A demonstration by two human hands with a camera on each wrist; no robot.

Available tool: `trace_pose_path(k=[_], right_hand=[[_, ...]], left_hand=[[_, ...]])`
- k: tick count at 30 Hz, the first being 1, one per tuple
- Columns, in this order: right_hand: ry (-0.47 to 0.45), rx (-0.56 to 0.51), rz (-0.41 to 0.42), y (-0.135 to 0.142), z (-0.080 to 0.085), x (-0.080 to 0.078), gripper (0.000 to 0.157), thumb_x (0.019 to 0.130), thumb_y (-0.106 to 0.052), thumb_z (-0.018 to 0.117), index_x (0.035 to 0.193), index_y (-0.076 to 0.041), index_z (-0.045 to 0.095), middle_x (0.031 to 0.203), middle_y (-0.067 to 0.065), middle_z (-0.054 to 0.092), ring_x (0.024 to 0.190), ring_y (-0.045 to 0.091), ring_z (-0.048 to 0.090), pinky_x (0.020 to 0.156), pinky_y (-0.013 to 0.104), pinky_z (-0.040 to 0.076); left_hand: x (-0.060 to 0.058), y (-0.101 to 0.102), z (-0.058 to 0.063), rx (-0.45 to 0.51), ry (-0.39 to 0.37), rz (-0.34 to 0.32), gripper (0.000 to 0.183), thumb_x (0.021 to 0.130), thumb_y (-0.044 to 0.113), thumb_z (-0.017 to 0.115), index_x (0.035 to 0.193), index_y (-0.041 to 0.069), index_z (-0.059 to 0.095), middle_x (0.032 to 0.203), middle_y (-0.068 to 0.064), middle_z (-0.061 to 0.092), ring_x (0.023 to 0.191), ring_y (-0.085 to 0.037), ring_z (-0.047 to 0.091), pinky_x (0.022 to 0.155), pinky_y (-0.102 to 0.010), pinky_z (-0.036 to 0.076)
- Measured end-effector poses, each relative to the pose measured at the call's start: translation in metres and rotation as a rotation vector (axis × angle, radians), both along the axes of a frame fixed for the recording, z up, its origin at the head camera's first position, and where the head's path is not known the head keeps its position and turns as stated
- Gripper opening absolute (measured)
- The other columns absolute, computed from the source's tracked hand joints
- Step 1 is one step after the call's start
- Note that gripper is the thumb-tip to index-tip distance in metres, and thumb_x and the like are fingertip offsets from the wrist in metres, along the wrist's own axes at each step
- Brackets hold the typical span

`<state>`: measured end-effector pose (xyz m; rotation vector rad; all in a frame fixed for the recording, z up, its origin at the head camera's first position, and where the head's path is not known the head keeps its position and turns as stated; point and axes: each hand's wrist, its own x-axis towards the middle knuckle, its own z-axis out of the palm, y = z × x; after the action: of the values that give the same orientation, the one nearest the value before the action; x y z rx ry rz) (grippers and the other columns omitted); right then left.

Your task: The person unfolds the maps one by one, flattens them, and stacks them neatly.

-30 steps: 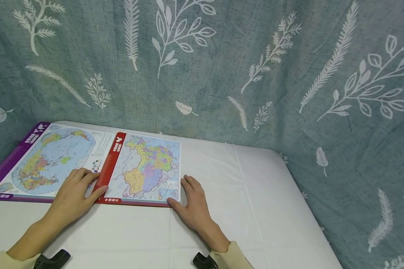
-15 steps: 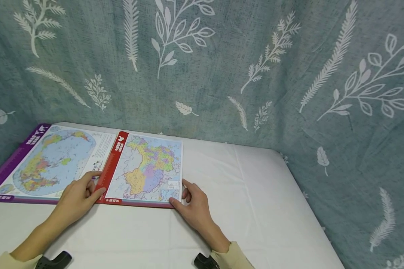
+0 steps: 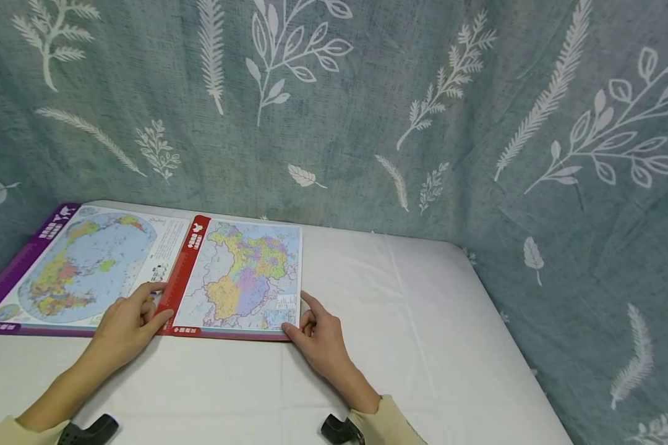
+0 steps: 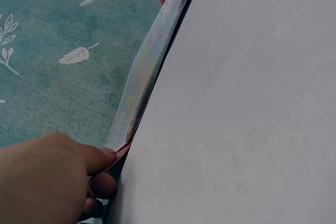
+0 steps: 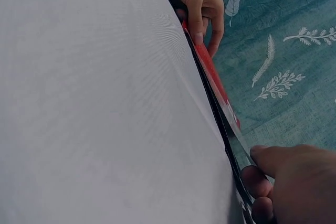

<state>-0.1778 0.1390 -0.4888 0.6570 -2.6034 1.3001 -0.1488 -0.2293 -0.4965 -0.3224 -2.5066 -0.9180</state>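
Observation:
A red-bordered map of China (image 3: 228,315) lies on the white-covered table in the head view, turned sideways. Its left edge meets or overlaps a purple-bordered world map (image 3: 111,247); I cannot tell which. My left hand (image 3: 124,327) pinches the red border near the front left corner, thumb on top and fingers curled at the edge. At the front right corner my right hand (image 3: 323,346) grips the map the same way. The left wrist view shows the left hand (image 4: 47,177) with the map's edge between thumb and fingers. In the right wrist view, the right hand (image 5: 299,182) pinches the opposite end.
A white cloth (image 3: 423,346) covers the table, and its right edge slopes toward the front. Behind and to the right hangs a green-blue curtain (image 3: 334,136) with white leaf prints. Dark wrist devices (image 3: 91,429) sit below both sleeves.
The left fingers have drawn back from the world map and curled at the red map's edge. The right fingers have curled at its right edge. The red map has shifted very slightly right.

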Motion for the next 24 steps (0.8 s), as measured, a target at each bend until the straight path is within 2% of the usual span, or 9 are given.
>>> trace_pose_path(k=[10, 17, 24], right_hand=[[-0.017, -0.010, 0.022, 0.0034, -0.0001, 0.0002, 0.065, 0.099, -0.018, 0.076, 0.154, 0.000, 0.047, 0.069, -0.007, 0.058, 0.060, -0.002, 0.044, 0.061, 0.017, 0.040], [-0.024, -0.004, -0.010, 0.0047, 0.0041, -0.0012, 0.063, 0.099, -0.019, 0.075, 0.153, -0.001, 0.049, 0.071, -0.009, 0.058, 0.062, -0.001, 0.046, 0.061, 0.017, 0.040], [-0.048, -0.020, -0.035, 0.0064, 0.0016, 0.0016, 0.059, 0.099, -0.018, 0.075, 0.152, -0.003, 0.052, 0.073, -0.008, 0.062, 0.064, -0.001, 0.049, 0.064, 0.017, 0.044]], left_hand=[[-0.0012, -0.0010, -0.0012, 0.014, -0.016, 0.000, 0.051, 0.089, 0.006, 0.083, 0.133, -0.001, 0.059, 0.057, 0.015, 0.039, 0.055, 0.002, 0.028, 0.075, -0.027, 0.025], [-0.0013, 0.0004, 0.0004, 0.034, 0.010, -0.018, 0.053, 0.086, 0.002, 0.084, 0.132, -0.004, 0.059, 0.056, 0.016, 0.039, 0.053, 0.003, 0.026, 0.070, -0.022, 0.026], [-0.0013, -0.0009, 0.0001, 0.026, -0.022, -0.022, 0.053, 0.087, 0.003, 0.083, 0.134, -0.002, 0.059, 0.056, 0.015, 0.039, 0.053, 0.004, 0.026, 0.071, -0.023, 0.025]])
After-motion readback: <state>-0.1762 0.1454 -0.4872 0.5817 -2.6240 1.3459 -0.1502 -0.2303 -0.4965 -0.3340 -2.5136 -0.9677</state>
